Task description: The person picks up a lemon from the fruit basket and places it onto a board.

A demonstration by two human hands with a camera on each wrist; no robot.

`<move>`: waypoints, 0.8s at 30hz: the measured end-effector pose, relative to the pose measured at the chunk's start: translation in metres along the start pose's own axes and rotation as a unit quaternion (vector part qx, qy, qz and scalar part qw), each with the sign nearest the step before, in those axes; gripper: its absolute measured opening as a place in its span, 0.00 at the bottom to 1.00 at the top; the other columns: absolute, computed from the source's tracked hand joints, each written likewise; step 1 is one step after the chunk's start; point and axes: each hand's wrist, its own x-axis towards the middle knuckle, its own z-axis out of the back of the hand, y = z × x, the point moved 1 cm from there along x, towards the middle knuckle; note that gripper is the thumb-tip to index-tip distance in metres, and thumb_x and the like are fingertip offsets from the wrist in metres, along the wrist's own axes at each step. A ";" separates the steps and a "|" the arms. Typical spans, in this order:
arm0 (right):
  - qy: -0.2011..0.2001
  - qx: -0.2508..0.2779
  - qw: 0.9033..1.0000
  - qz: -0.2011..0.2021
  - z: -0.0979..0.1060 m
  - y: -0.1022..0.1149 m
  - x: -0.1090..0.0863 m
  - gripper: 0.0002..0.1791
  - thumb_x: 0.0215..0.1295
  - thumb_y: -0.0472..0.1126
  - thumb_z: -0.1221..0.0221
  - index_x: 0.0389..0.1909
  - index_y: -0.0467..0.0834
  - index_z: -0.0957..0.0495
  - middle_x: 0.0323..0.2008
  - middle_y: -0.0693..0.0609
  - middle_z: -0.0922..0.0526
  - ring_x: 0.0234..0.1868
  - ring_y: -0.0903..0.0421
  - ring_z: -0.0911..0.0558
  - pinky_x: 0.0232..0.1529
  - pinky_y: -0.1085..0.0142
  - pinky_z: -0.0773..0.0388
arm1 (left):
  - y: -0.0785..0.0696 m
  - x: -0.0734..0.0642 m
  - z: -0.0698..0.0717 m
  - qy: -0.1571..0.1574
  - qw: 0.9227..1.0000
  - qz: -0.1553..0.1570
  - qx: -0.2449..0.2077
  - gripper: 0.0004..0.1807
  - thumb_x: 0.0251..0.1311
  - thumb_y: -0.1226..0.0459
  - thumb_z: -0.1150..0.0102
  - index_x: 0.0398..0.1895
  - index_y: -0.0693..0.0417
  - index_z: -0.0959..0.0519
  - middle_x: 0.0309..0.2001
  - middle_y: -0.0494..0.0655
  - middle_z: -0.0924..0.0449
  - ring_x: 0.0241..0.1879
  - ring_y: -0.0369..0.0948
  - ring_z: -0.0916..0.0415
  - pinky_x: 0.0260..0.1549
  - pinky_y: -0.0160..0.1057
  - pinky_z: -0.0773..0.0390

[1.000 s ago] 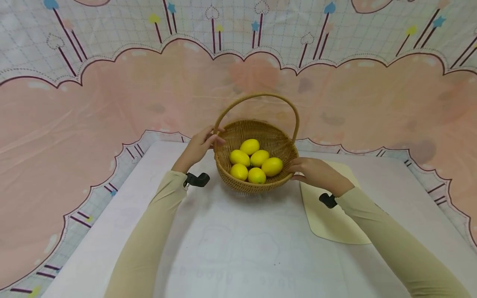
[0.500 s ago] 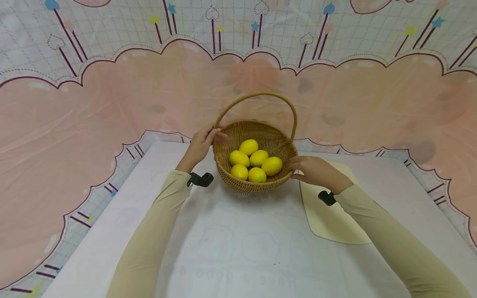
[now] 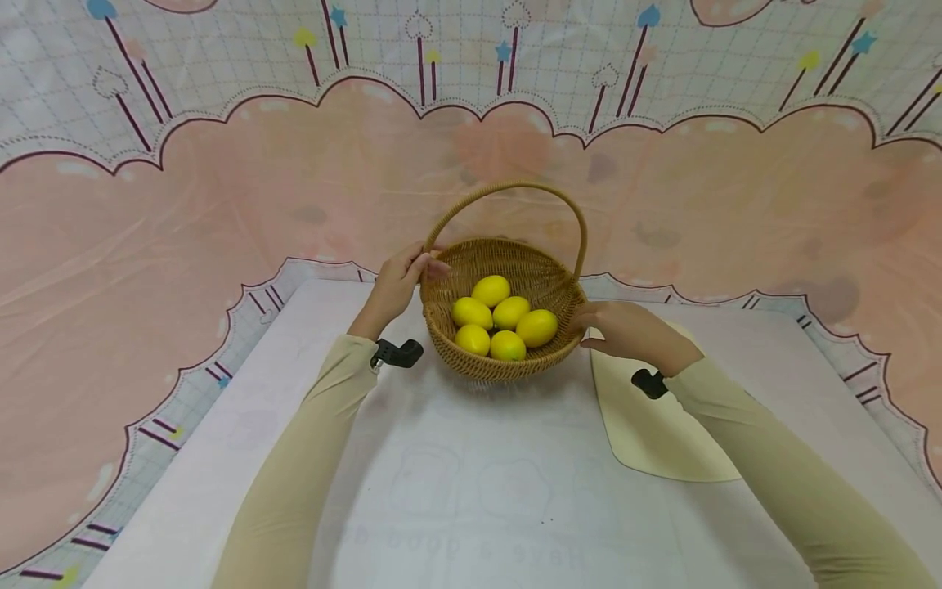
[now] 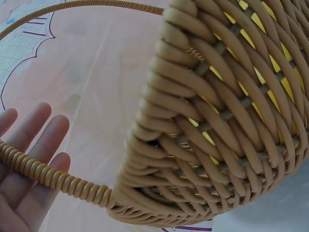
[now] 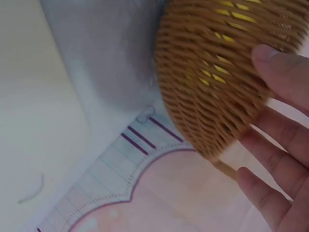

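Note:
In the head view a brown wicker basket (image 3: 502, 368) with a tall arched handle (image 3: 518, 186) leans toward me near the back of the table. Several yellow lemons (image 3: 511, 312) lie inside it. My left hand (image 3: 393, 288) is at the handle's left base; in the left wrist view its fingers (image 4: 50, 133) lie nearly straight behind the handle. My right hand (image 3: 636, 334) holds the basket's right rim. In the right wrist view its thumb (image 5: 282, 72) presses the outer weave while some fingertips go past the rim, partly hidden.
A cream, rounded flat mat (image 3: 640, 433) lies on the right of the white table (image 3: 441, 491), partly under the right forearm. Behind hangs a patterned pink cloth (image 3: 331, 180). Black wrist cameras (image 3: 397, 353) stick out from both wrists.
My left hand has moved slightly right and closer around the handle's base. My right hand has risen a little at the rim. The basket has shifted very slightly left.

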 end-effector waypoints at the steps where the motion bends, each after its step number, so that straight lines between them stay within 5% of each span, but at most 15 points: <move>1: 0.005 -0.001 1.000 -0.004 0.003 -0.001 0.001 0.14 0.53 0.38 0.32 0.42 0.41 0.18 0.44 0.48 0.17 0.44 0.51 0.18 0.46 0.56 0.20 | 0.000 0.000 0.000 0.000 1.000 0.000 0.000 0.18 0.73 0.66 0.65 0.58 0.66 0.30 0.46 0.67 0.20 0.49 0.57 0.22 0.53 0.51 0.24; 6: 0.036 0.028 0.999 -0.027 0.024 -0.007 0.010 0.17 0.54 0.35 0.34 0.46 0.37 0.20 0.46 0.43 0.16 0.47 0.46 0.18 0.49 0.53 0.21 | -0.001 0.000 0.000 0.008 1.000 0.004 -0.004 0.19 0.73 0.66 0.66 0.61 0.64 0.32 0.46 0.67 0.21 0.49 0.57 0.22 0.53 0.52 0.24; 11: 0.069 0.114 0.990 -0.047 0.045 -0.018 0.028 0.19 0.57 0.34 0.36 0.50 0.36 0.21 0.51 0.39 0.19 0.54 0.41 0.22 0.57 0.48 0.27 | -0.003 0.000 0.001 0.014 1.000 0.011 -0.013 0.20 0.73 0.65 0.66 0.62 0.63 0.32 0.46 0.68 0.21 0.49 0.58 0.21 0.53 0.51 0.24; 19: 0.116 0.283 0.948 -0.084 0.050 -0.031 0.058 0.22 0.60 0.36 0.38 0.55 0.34 0.26 0.55 0.36 0.23 0.57 0.41 0.23 0.59 0.50 0.27 | -0.002 0.000 0.001 0.018 0.999 0.023 -0.030 0.20 0.73 0.65 0.66 0.63 0.61 0.33 0.45 0.70 0.21 0.48 0.60 0.21 0.53 0.53 0.25; 24: 0.133 0.326 0.929 -0.116 0.041 -0.037 0.074 0.25 0.61 0.36 0.39 0.58 0.34 0.29 0.56 0.36 0.24 0.57 0.44 0.23 0.59 0.54 0.26 | 0.000 0.002 0.000 0.020 0.999 0.020 -0.037 0.20 0.73 0.65 0.66 0.62 0.62 0.33 0.44 0.71 0.21 0.47 0.61 0.22 0.53 0.54 0.25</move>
